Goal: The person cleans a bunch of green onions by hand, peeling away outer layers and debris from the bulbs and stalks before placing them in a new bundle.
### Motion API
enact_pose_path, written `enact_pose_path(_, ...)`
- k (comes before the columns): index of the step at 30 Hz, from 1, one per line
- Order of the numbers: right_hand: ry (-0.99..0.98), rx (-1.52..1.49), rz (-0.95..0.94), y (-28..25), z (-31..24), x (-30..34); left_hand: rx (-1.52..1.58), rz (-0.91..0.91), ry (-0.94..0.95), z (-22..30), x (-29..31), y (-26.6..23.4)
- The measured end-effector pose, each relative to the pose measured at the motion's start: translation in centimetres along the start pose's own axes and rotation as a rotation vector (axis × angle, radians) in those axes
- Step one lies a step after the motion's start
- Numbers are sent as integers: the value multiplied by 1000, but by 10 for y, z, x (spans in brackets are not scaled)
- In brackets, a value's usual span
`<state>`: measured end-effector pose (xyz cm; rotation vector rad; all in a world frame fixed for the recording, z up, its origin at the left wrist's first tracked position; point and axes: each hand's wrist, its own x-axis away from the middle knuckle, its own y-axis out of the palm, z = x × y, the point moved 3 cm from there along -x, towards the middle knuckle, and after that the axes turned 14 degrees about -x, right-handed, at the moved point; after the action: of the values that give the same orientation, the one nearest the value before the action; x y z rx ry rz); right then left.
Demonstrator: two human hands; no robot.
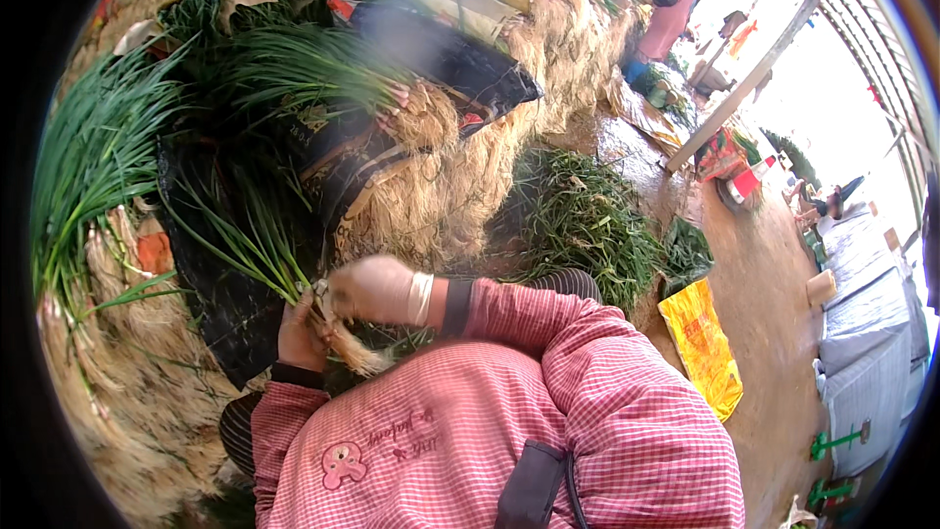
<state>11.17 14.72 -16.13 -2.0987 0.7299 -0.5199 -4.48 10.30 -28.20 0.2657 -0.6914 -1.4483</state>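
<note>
My left hand (300,339) is closed round a small bunch of green onions (277,269), leaves pointing up and away to the left, pale roots hanging down in front of me. My right hand (377,289), in a thin whitish glove, is curled against the white stem bases, slightly blurred. What its fingers pinch is hidden. Beyond my hands, a larger bundle of green onions (313,69) lies on black plastic sheeting (220,284), its roots toward the right. Another thick heap of green onions (98,167) lies at the far left, with long straw-coloured roots.
Loose green leaves (587,225) are piled right of my hands, beside a yellow printed bag (703,345). Matted roots (441,196) cover the stack ahead. A slanting post (759,64), a traffic cone (752,182) and a person in pink (669,20) stand farther off. Grey sheeting (867,333) covers goods at right.
</note>
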Motion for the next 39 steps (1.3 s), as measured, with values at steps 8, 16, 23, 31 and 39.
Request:
enact_pose_path(8, 477, 370, 621, -160, 128, -76, 89, 33, -27, 12, 24, 7)
enact_pose_path(16, 637, 89, 524, -180, 226, -93, -1, -72, 229, 46, 22, 28)
enact_pose_path(23, -27, 364, 947, -198, 96, -14, -75, 6, 313, 52, 30, 20)
enact_pose_path(31, 20, 379, 488, -137, 134, 38, 231, -116, 186, 42, 16, 12)
enact_pose_path(39, 81, 407, 532, -152, 111, -36, 542, -406, 56, 39, 10, 25)
